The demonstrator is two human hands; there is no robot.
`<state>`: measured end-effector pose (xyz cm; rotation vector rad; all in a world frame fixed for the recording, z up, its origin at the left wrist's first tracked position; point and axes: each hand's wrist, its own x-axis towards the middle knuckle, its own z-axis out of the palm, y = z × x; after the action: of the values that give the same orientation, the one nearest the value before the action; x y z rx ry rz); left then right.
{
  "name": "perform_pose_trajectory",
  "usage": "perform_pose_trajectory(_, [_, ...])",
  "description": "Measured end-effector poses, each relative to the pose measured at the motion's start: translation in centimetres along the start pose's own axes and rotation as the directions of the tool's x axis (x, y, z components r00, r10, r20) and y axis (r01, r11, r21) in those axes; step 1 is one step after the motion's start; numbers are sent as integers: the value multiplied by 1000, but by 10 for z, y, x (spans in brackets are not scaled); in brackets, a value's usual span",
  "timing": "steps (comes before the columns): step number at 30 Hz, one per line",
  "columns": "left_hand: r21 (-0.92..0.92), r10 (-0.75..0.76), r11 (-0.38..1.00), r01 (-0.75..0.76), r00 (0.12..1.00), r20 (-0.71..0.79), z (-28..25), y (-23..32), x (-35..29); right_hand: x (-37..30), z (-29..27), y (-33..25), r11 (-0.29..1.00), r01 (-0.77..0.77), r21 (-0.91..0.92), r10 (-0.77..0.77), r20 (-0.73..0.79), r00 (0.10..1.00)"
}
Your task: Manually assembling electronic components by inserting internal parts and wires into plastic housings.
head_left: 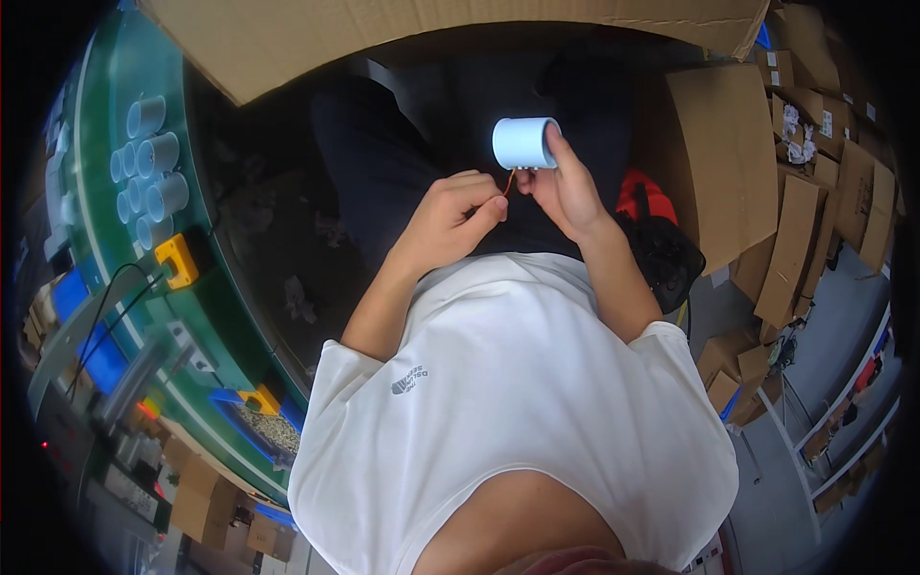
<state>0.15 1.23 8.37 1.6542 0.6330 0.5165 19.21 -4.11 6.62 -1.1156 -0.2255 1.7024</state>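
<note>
A pale blue cylinder is held above the lap, long axis running left to right. The right hand grips its right end, thumb against the rim, fingers curled beneath. The left hand's fingers pinch a thin red wire below it. Small dark print marks the white shirt.

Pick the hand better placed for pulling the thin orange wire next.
Probably the left hand: it appears to pinch the lower end of the orange wire, whereas the right hand is occupied holding the pale blue cylinder.
</note>
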Motion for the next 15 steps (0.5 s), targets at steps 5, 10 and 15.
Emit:
perform_pose_trajectory(5, [-103, 23, 994, -28, 998, -54, -6, 0, -1, 1, -14, 4, 916, -97, 389, 5, 232, 973])
perform_pose_trajectory(10, [-97, 27, 995, -35, 996, -85, -7, -2, 8, 2, -13, 11, 895, -22, 445, -47, 144, 989])
perform_pose_trajectory(15, [211, 130, 969, -130, 991, 14, 5, 13, 8, 2, 5, 21, 980, 185, 77, -183, -36, 982])
